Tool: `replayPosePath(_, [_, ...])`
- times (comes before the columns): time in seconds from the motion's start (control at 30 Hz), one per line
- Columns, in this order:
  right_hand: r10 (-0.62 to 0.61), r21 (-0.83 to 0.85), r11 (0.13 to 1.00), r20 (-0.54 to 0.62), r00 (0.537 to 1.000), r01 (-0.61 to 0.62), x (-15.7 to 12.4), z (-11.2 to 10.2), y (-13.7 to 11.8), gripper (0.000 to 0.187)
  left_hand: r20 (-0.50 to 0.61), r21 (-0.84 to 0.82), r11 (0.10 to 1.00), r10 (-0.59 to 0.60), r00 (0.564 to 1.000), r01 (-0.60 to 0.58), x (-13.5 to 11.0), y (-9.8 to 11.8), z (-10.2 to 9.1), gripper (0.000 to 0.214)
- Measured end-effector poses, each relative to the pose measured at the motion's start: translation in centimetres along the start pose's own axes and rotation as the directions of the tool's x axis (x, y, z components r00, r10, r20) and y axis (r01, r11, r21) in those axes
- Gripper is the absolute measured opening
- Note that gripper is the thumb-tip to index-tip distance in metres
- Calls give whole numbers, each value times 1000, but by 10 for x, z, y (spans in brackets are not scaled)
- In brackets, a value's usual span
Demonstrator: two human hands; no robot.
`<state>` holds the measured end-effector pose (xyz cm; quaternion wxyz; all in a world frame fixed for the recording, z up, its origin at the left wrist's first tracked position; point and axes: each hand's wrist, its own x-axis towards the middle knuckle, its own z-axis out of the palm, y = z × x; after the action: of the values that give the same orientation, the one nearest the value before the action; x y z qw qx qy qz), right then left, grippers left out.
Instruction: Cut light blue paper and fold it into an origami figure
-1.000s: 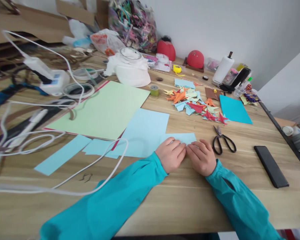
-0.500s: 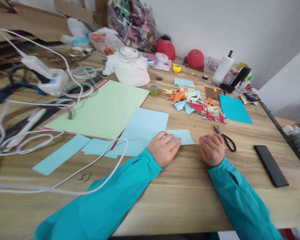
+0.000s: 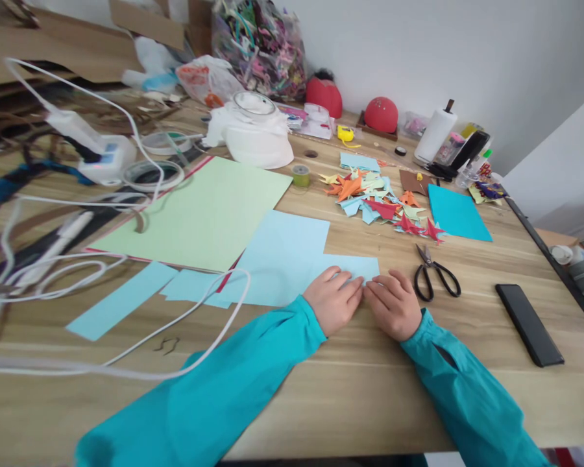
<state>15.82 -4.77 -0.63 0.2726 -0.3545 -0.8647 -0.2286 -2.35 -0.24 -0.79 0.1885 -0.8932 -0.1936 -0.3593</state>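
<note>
A small light blue paper strip point(image 3: 357, 264) lies on the table, overlapping the right side of a larger light blue sheet point(image 3: 285, 250). My left hand point(image 3: 335, 301) presses on the strip's lower edge, fingers close together and bent. My right hand point(image 3: 393, 305) is closed at the strip's lower right corner, its fingertips nearly meeting those of my left hand. Both hands hide the strip's near edge. To the right of my right hand, black-handled scissors point(image 3: 435, 274) lie with their blades slightly apart.
Folded paper pieces point(image 3: 379, 198) in several colours lie beyond the hands. A phone point(image 3: 529, 324) is at the right. Pale green sheets point(image 3: 199, 214) and a cut blue strip point(image 3: 121, 300) lie left. A white cable point(image 3: 175, 373) loops over the table near my left sleeve.
My right hand has moved left to meet my left hand at the strip's corner. My left hand has slid slightly right and nearer. More of the scissors now shows.
</note>
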Motion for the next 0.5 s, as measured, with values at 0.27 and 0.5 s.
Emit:
replayPosePath(0.27, [62,-29,998,-41,997,-63,1,-6,5,21,-3,35,999,16,1000,-16,2,-7,-9,16])
replayPosePath(0.5, [173,-72,981,-112,979,-182,-7,-9,22,24,-22,96,995,14,1000,-12,1,-29,-19,13])
